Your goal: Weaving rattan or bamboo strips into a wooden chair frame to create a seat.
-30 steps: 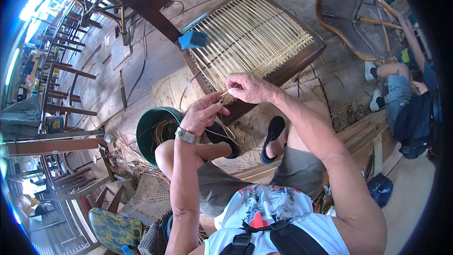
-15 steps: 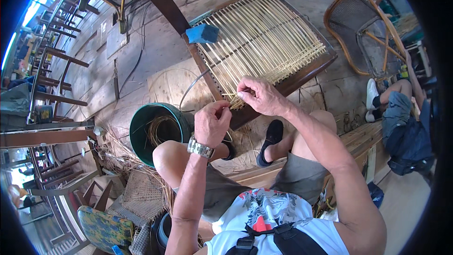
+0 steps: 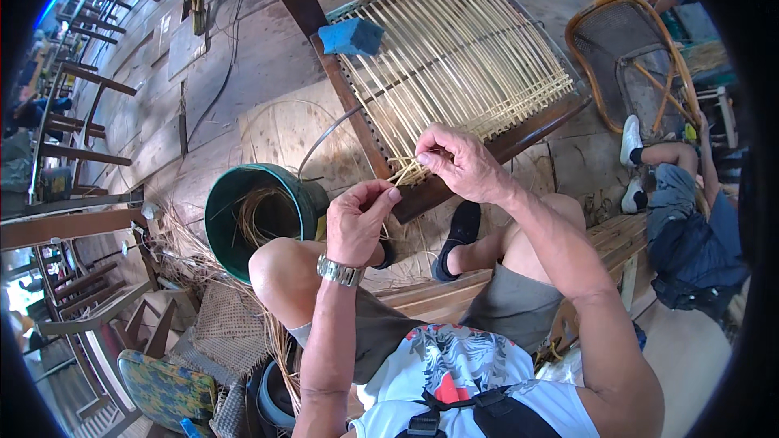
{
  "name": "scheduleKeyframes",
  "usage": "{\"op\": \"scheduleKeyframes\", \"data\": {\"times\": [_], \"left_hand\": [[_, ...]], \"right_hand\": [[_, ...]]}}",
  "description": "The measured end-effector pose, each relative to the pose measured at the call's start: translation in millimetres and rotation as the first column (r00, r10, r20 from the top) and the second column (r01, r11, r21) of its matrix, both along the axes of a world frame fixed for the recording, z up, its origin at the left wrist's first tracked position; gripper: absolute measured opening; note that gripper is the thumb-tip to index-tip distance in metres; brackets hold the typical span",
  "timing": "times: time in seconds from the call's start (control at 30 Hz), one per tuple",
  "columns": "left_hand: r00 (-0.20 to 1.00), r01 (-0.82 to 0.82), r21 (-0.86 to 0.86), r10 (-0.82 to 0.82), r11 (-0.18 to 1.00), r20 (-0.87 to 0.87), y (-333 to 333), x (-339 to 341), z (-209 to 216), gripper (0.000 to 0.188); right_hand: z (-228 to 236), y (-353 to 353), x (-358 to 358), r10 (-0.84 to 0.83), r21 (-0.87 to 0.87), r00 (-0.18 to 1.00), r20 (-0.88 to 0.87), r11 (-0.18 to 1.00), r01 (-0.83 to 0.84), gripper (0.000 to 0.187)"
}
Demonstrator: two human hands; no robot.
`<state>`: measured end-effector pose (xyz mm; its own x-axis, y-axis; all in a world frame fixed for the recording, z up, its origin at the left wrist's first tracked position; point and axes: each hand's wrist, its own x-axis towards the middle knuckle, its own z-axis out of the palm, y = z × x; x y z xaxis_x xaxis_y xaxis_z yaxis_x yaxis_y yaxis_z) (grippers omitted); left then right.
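With left grip [image 3: 357, 223] apparently pinched on a strand [image 3: 398, 181] and right grip [image 3: 462, 165] pinched closed, contents unclear, uneven pulling could snap the strand against the seat [image 3: 527, 137] beyond.

The board floor [image 3: 268, 57] bears a green bucket [image 3: 227, 185], loose strips [image 3: 195, 245] and a cable [image 3: 217, 100]. Across the seat [image 3: 531, 136] run canes [image 3: 454, 49], with a blue block [image 3: 351, 36] at its far-left corner.

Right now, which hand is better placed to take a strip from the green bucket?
Probably your left hand: it is closer to the bucket, which sits on your left; your right hand is farther off, at the near edge of the seat.
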<state>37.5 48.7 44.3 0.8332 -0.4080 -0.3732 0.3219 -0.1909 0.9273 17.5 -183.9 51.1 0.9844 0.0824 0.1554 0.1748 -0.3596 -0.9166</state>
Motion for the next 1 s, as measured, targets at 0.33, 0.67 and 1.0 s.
{"op": "scheduleKeyframes", "data": {"times": [0.33,0.67,1.0], "left_hand": [[0.98,-0.017,-0.132,-0.01,0.991,-0.197,9,-3,5,0.023],[0.935,0.071,0.22,-0.141,0.973,0.325,-2,3,35,0.029],[0.962,0.126,0.333,-0.197,0.934,0.189,-40,31,28,0.027]], "right_hand": [[5,-3,2,0.057,0.01,0.988,-0.144,0.998,-0.056,0.008],[6,-2,3,0.04,-0.019,0.991,-0.128,0.999,-0.043,0.009],[5,-3,3,0.016,0.072,0.993,-0.12,0.997,-0.007,0.005]]}}
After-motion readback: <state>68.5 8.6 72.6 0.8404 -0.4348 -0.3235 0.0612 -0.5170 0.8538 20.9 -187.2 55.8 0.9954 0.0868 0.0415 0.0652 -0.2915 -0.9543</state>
